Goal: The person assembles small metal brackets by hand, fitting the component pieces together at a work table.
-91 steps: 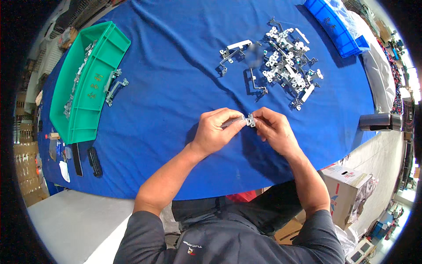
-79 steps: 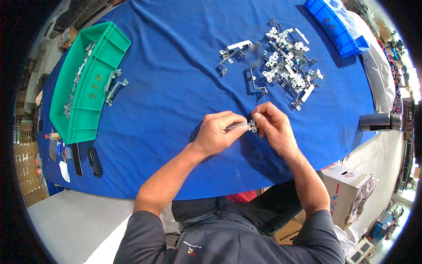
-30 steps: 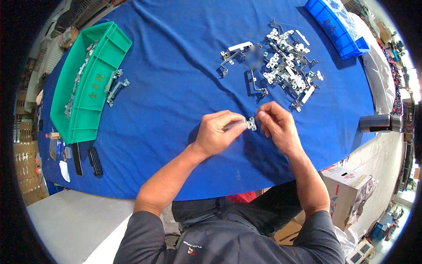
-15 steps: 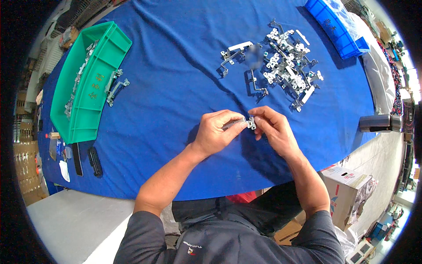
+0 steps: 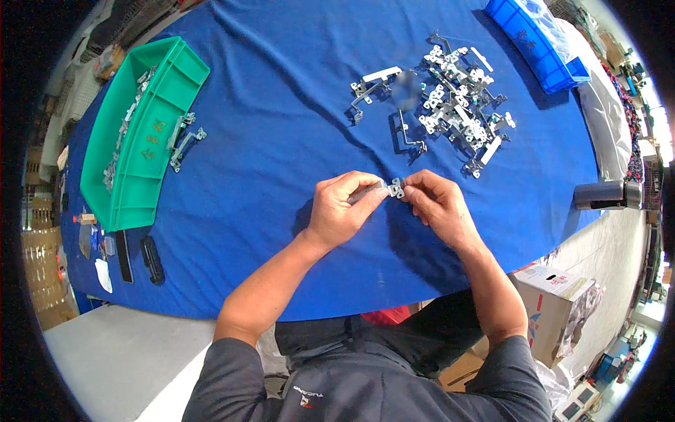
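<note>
A small silvery metal bracket (image 5: 395, 188) is held over the blue cloth, between my two hands. My left hand (image 5: 342, 209) pinches its left part between thumb and fingers, which hide much of it. At the bracket's right end, the thumb and forefinger of my right hand (image 5: 441, 204) are closed on its edge. Beyond my hands lies a heap of similar metal brackets (image 5: 460, 116), tangled together. Several looser brackets (image 5: 408, 133) lie at the heap's left side.
A green bin (image 5: 133, 190) with metal parts stands at left, two brackets (image 5: 184, 146) beside it. Near it lie a flat dark phone-like object (image 5: 123, 257) and a black tool-like object (image 5: 150, 260). A blue bin (image 5: 541, 60) is at far right, a black object (image 5: 608, 195) at the right edge.
My hands have shifted slightly left and away from me with the bracket. More of its holed end now shows between my fingertips, and my right fingers are drawn closer together.
</note>
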